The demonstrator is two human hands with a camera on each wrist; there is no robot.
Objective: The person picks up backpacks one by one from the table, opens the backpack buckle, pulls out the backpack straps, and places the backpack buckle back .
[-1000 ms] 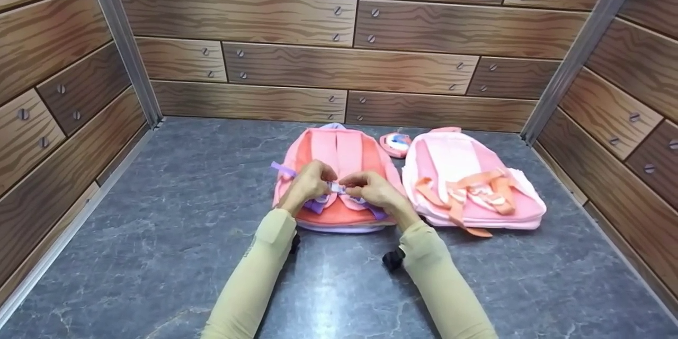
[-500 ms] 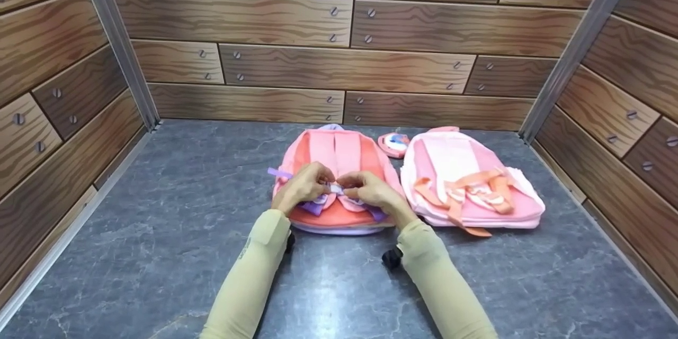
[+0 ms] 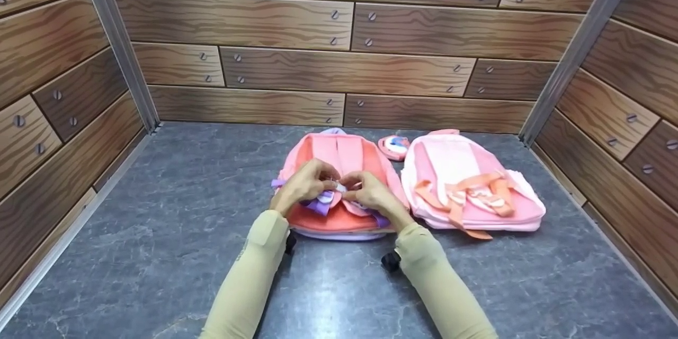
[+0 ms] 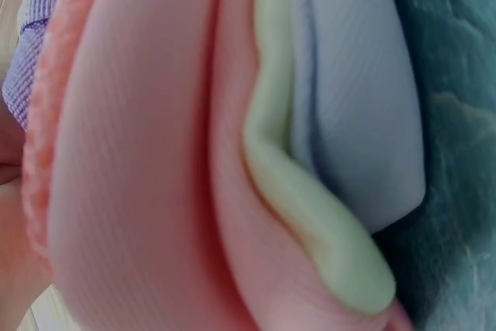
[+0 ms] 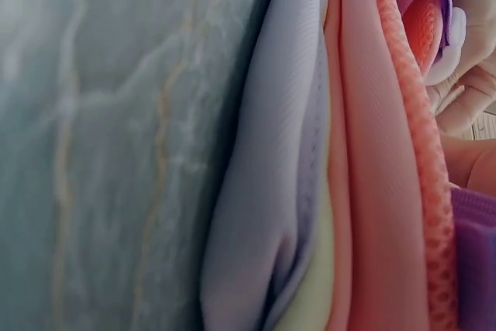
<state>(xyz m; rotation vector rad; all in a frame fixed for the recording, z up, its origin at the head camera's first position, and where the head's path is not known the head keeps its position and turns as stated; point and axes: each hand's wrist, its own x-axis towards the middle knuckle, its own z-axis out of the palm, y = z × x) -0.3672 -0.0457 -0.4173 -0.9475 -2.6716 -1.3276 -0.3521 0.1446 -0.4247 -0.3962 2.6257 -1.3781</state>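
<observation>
A pink and coral backpack [image 3: 331, 222] lies back side up, its shoulder straps [image 3: 350, 153] running down the middle. My left hand [image 3: 309, 183] and right hand [image 3: 372, 190] meet over the straps' lower ends. Fingertips of both pinch a small white piece [image 3: 340, 187] between them; its exact kind cannot be told. Purple webbing [image 3: 319, 207] hangs below my left hand, with more under the right. In the right wrist view, a coral strap end with purple webbing [image 5: 446, 5] and a white plastic-looking part [image 5: 449, 48] shows by the fingers. The left wrist view is mostly the bag's side [image 4: 139, 145].
A pale pink backpack [image 3: 450, 151] with orange straps [image 3: 458, 209] lies close on the right. Between the bags' tops is a small round coral pouch [image 3: 394, 147] with a white and blue front. The dark marbled table [image 3: 159, 233] is walled by wood-print panels [image 3: 238, 21].
The white piece has tilted slightly between my fingertips, and the left strap end with its purple webbing has shifted a little. Both hands stay over the same spot.
</observation>
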